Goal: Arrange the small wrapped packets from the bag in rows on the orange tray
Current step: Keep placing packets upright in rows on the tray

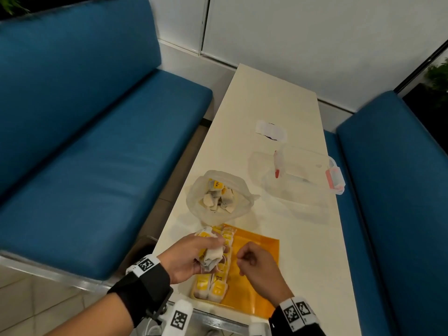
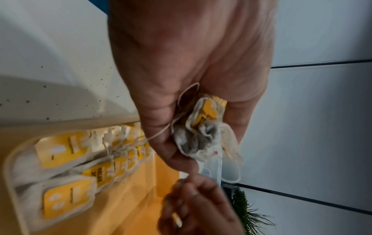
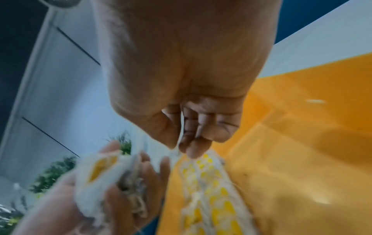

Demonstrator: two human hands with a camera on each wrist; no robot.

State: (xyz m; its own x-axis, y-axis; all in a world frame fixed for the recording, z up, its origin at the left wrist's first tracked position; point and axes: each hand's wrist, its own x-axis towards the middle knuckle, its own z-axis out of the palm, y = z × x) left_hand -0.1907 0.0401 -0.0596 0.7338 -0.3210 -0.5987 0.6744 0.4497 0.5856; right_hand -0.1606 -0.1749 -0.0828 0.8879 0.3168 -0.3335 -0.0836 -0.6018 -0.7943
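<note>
We see a bunch of packets (image 1: 210, 258) clutched in our left hand (image 1: 188, 259) over the orange tray (image 1: 254, 275), whose left side already carries rows (image 1: 214, 284). Our right hand (image 1: 257, 265) pinches a thin string (image 2: 159, 134). The bag (image 1: 219, 197) sits just beyond the tray, on the table (image 1: 274, 103).

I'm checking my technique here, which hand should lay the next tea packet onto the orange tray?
Probably the right hand: it hovers over the bare part of the orange tray beside the laid rows, pinching only a string, while the left hand grips the bunch of packets.
</note>
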